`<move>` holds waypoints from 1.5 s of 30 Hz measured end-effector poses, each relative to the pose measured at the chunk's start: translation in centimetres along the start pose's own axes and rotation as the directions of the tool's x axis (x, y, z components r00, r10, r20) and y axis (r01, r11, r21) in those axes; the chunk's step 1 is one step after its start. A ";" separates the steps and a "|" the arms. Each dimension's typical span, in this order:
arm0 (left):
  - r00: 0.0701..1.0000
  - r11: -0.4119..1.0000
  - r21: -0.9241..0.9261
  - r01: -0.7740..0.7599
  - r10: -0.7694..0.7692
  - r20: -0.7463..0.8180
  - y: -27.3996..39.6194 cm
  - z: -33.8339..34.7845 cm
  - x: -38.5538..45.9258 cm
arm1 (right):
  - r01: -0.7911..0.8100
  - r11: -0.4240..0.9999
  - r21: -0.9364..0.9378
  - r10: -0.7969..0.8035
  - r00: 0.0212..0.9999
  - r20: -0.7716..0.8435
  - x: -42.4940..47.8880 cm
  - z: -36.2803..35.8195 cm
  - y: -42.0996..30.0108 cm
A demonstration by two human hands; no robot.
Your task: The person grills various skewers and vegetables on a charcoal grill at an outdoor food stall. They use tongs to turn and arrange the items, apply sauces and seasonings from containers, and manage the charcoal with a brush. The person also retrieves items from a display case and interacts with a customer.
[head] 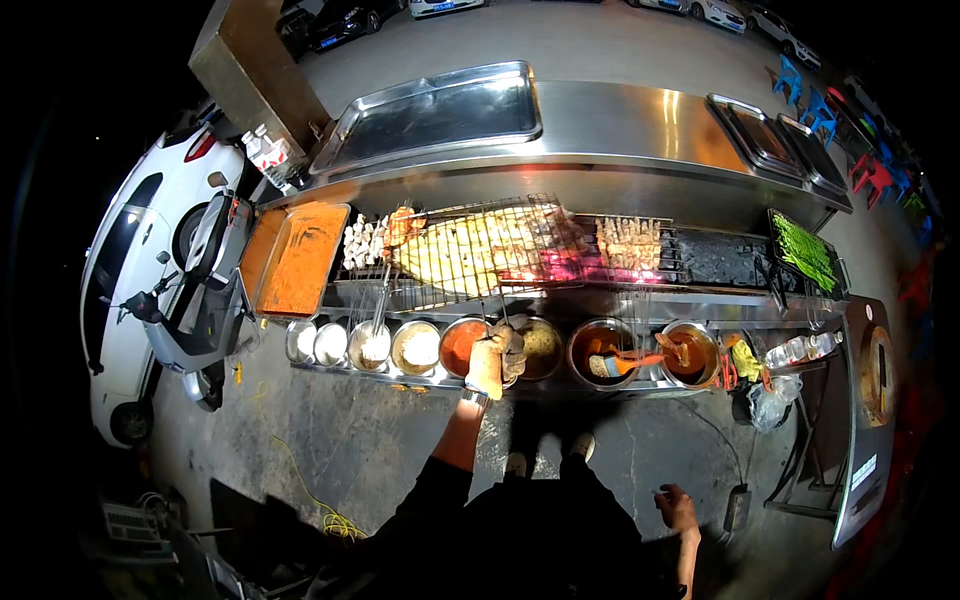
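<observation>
My left hand (491,364), in a dirty work glove, is closed around the handle of a wire grill basket (465,251). The basket holds pale yellow food and lies tilted over the charcoal grill, with red glow at its right part. My right hand (676,510) hangs bare at the lower right, away from the grill, its fingers loosely bent and apart; nothing shows in it. Meat skewers (628,244) lie on the grill right of the basket, and paler skewers (365,241) at its left. Metal tongs (381,300) stand in a pot left of my left hand.
Along the near edge stand several pots of seasonings and sauces; one sauce pot (600,334) holds a basting brush (611,365). A tray of orange powder (296,262) stands left, a tray of green vegetables (806,251) right. A large steel tray (442,112) rests on the back shelf.
</observation>
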State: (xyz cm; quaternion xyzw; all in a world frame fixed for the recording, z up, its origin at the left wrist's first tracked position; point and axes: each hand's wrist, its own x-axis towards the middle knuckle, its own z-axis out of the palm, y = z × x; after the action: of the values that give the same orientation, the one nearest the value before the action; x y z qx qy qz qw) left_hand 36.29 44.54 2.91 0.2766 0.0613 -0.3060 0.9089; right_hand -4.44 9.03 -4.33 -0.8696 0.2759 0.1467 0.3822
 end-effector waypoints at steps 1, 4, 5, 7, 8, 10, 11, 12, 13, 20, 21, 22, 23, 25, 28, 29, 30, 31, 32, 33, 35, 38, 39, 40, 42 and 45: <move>0.992 0.992 0.126 -0.010 0.026 -0.126 -0.3 0.9 0.3 | 0.009 1.000 0.005 -0.009 1.000 -0.002 1.2 -0.7 -0.7; 0.988 0.976 0.213 -0.053 0.083 -0.131 -0.5 5.4 -0.9 | 0.038 0.999 0.025 -0.038 0.999 -0.016 4.8 -3.4 -1.9; 0.986 0.985 0.163 -0.055 0.079 -0.144 -0.6 5.5 -0.7 | 0.050 0.998 0.032 -0.050 0.999 -0.017 5.9 -4.2 -2.2; 0.940 0.930 0.348 -0.121 0.220 -0.262 -0.4 9.3 -1.9 | 0.080 0.995 0.055 -0.079 0.997 -0.006 8.0 -5.8 -2.3; 0.906 0.906 0.398 -0.143 0.282 -0.316 -0.3 10.4 -2.3 | 0.106 0.994 0.040 -0.105 0.994 -0.014 9.2 -6.5 -2.1; 0.893 0.889 0.438 -0.133 0.299 -0.337 0.4 11.2 -3.2 | 0.110 0.993 0.042 -0.110 0.994 -0.007 10.9 -7.3 -1.2; 0.893 0.864 0.479 -0.155 0.330 -0.307 0.4 11.7 -3.6 | 0.094 0.994 0.060 -0.095 0.995 0.009 11.7 -7.5 -0.7; 0.818 0.844 0.510 -0.166 0.407 -0.407 0.0 11.8 -3.5 | 0.085 0.994 0.071 -0.087 0.996 0.028 12.5 -7.7 0.0; 0.773 0.781 0.569 -0.257 0.520 -0.364 0.0 11.9 -3.1 | 0.079 0.994 0.073 -0.081 0.996 0.028 13.2 -7.5 0.9; 0.682 -0.166 0.981 0.102 0.730 0.053 -1.2 8.1 -1.2 | 0.040 0.997 0.061 -0.040 0.999 0.000 13.7 -7.9 2.7; 0.661 -0.214 0.971 0.107 0.745 0.091 -1.5 6.0 0.1 | 0.025 0.998 0.057 -0.024 1.000 -0.011 13.8 -7.8 2.6; 0.638 -0.258 0.959 0.118 0.760 0.126 -1.8 3.8 1.3 | 0.018 0.999 0.039 -0.017 1.000 -0.014 13.5 -7.8 2.5; 0.563 -0.221 0.970 0.102 0.816 0.127 -2.2 3.4 2.6 | 0.006 1.000 0.018 -0.006 1.000 -0.021 12.8 -8.0 2.5; 0.639 -0.235 0.935 0.264 0.769 0.013 -2.4 5.5 3.3 | -0.010 1.000 0.012 0.010 0.999 -0.038 11.6 -8.6 3.4; 0.506 -0.270 0.935 0.231 0.854 0.122 -3.8 1.2 5.2 | 0.002 0.999 0.044 -0.001 1.000 -0.020 10.0 -8.6 4.2; 0.579 -0.182 0.915 0.361 0.813 -0.066 -4.0 1.0 6.3 | -0.021 1.000 0.021 0.022 0.998 -0.054 9.1 -8.8 4.2; 0.577 -0.158 0.915 0.372 0.811 -0.095 -4.0 1.8 6.2 | -0.035 0.999 -0.006 0.035 0.997 -0.074 8.5 -9.1 4.3; 0.574 -0.136 0.914 0.381 0.810 -0.119 -3.8 3.1 6.1 | -0.047 0.998 -0.030 0.044 0.994 -0.096 8.2 -9.2 4.3; 0.571 -0.113 0.914 0.391 0.808 -0.144 -3.5 4.3 6.1 | -0.077 0.997 -0.020 0.074 0.992 -0.102 7.8 -9.2 4.1; 0.571 -0.094 0.911 0.401 0.803 -0.168 -3.3 5.1 5.9 | -0.086 0.996 -0.017 0.084 0.993 -0.088 7.6 -8.8 4.5; 0.577 -0.064 0.913 0.402 0.793 -0.199 -3.0 5.0 5.7 | -0.107 0.994 -0.015 0.106 0.992 -0.063 7.9 -8.3 5.4; 0.608 -0.044 0.925 0.376 0.765 -0.211 -2.4 6.1 5.4 | -0.108 0.994 -0.024 0.107 0.994 -0.034 8.2 -8.2 3.0; 0.600 -0.048 0.911 0.410 0.766 -0.230 -2.1 6.1 5.5 | -0.101 0.995 -0.019 0.101 0.995 -0.025 8.5 -8.0 2.6; 0.590 -0.052 0.894 0.444 0.768 -0.249 -1.9 5.9 5.7 | -0.092 0.995 -0.026 0.092 0.996 -0.009 8.8 -8.0 2.1; 0.586 -0.082 0.877 0.473 0.773 -0.244 -1.8 5.5 5.9 | -0.090 0.995 -0.030 0.091 0.996 0.014 9.2 -7.8 1.3; 0.606 0.005 0.884 0.467 0.726 -0.324 -1.9 7.3 6.8 | -0.064 0.997 -0.042 0.063 0.998 -0.018 9.5 -7.9 0.6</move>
State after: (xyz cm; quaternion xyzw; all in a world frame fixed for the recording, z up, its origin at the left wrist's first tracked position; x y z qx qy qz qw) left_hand 40.21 35.84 6.25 0.9269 0.1794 0.0073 0.3297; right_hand 3.17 -0.68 -3.89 -0.8697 0.3033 0.1571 0.3563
